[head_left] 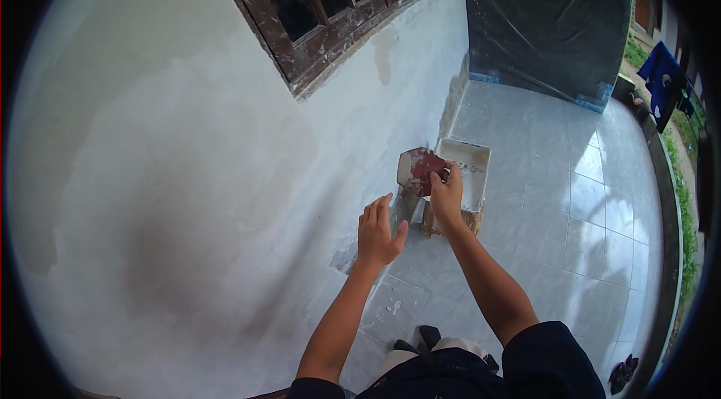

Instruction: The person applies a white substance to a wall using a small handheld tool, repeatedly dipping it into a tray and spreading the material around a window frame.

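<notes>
My right hand [447, 196] pinches a flat dark-red putty spreader [425, 171] between thumb and fingers. Off-white smears cover parts of its face, with a pale patch along its left side. Just beyond that hand is a white tray [475, 183] with grey marks inside, partly hidden by the hand. Lower and to the left, my left hand [381, 236] is held open close by the wall [225, 166], fingers stretched up and thumb apart, with nothing in it. The wall's white coat is uneven, with greyer patches.
Under the tray is a stained wooden stand [469, 220]. A brown-framed window [300, 16] is set in the wall above. Black plastic sheeting [544, 20] hangs at the far end, over grey floor tiles [526, 241]. Dark footwear [623, 374] lies at the lower right.
</notes>
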Motion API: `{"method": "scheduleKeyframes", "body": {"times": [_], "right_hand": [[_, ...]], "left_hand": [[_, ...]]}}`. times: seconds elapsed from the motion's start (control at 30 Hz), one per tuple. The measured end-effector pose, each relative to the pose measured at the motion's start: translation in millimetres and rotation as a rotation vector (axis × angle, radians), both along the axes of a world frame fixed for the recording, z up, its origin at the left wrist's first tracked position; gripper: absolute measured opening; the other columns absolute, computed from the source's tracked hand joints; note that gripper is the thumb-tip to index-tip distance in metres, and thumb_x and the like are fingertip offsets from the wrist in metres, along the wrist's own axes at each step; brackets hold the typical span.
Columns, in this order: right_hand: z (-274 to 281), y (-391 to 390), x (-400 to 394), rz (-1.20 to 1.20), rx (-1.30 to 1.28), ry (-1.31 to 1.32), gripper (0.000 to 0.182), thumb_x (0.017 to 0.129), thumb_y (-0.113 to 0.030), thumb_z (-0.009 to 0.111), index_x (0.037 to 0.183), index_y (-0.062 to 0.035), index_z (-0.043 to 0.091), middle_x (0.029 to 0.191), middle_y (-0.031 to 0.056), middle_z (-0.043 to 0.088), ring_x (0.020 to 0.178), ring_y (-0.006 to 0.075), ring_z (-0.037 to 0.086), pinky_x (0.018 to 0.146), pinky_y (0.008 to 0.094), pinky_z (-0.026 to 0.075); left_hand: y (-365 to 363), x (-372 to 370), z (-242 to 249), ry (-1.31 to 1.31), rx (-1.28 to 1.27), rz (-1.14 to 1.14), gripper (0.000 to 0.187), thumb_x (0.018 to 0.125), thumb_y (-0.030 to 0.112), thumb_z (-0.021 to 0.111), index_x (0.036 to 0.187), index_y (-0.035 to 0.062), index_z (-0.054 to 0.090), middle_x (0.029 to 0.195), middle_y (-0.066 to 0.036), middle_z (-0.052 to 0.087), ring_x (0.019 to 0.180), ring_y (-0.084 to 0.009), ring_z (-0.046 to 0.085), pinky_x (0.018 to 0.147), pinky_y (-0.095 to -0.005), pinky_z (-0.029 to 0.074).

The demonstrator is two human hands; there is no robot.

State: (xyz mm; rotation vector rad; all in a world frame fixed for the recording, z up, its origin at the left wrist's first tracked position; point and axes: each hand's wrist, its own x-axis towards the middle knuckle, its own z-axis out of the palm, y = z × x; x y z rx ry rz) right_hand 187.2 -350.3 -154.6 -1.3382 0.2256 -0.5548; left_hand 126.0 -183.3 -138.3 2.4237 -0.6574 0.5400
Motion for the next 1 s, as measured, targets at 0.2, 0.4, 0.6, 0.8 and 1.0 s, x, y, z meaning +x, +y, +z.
{"method": "scheduleKeyframes", "body": {"times": [0.2, 0.4, 0.6, 0.8, 1.0], "right_hand": [[-32.0, -22.3, -11.0, -0.015, -0.017, 0.109, 0.025, 0.094, 0.004, 0.05, 0.118, 0.0046, 0.056, 0.107, 0.0111, 0.066, 0.095, 0.0154, 0.064, 0.084, 0.0287, 0.051], [-30.6, -38.6, -22.5, -0.065, 0.06, 0.169, 0.025, 0.094, 0.003, 0.05, 0.118, 0.0061, 0.056, 0.108, 0.0116, 0.066, 0.094, 0.0157, 0.064, 0.083, 0.0284, 0.051], [-57.5, -59.5, -15.8, -0.136, 0.12, 0.166, 0.03, 0.093, 0.002, 0.053, 0.123, 0.0063, 0.055, 0.107, 0.0128, 0.066, 0.094, 0.0171, 0.064, 0.082, 0.0294, 0.051], [-80.9, -72.9, -0.9, -0.166, 0.132, 0.216, 0.023, 0.094, 0.003, 0.051, 0.116, 0.0058, 0.056, 0.108, 0.0123, 0.066, 0.092, 0.0159, 0.064, 0.084, 0.029, 0.052], [-103.7, -92.0, 30.5, -0.103, 0.181, 0.302, 0.024, 0.094, 0.003, 0.052, 0.117, 0.0069, 0.057, 0.107, 0.011, 0.066, 0.092, 0.0156, 0.064, 0.084, 0.029, 0.052]], "left_hand": [[-17.4, 15.6, -36.1, 0.098, -0.094, -0.009, 0.058, 0.092, 0.034, 0.055, 0.136, -0.0013, 0.045, 0.13, -0.021, 0.054, 0.121, -0.0381, 0.049, 0.103, -0.0479, 0.037], [-25.6, 32.8, -53.7, 0.152, -0.188, -0.027, 0.054, 0.093, 0.032, 0.054, 0.135, -0.0013, 0.047, 0.127, -0.021, 0.055, 0.118, -0.0389, 0.05, 0.102, -0.0476, 0.038], [-30.2, 46.8, -81.2, 0.199, -0.245, -0.048, 0.052, 0.094, 0.032, 0.053, 0.134, -0.0008, 0.047, 0.126, -0.02, 0.056, 0.117, -0.0387, 0.05, 0.102, -0.0476, 0.037], [-47.4, 53.7, -102.9, 0.263, -0.223, -0.059, 0.051, 0.093, 0.03, 0.055, 0.132, -0.0024, 0.049, 0.125, -0.023, 0.056, 0.116, -0.0404, 0.052, 0.101, -0.0477, 0.04], [-69.9, 83.0, -135.0, 0.346, -0.206, -0.042, 0.052, 0.089, 0.017, 0.061, 0.134, -0.0022, 0.045, 0.129, -0.024, 0.051, 0.119, -0.0419, 0.049, 0.103, -0.048, 0.039]]}}
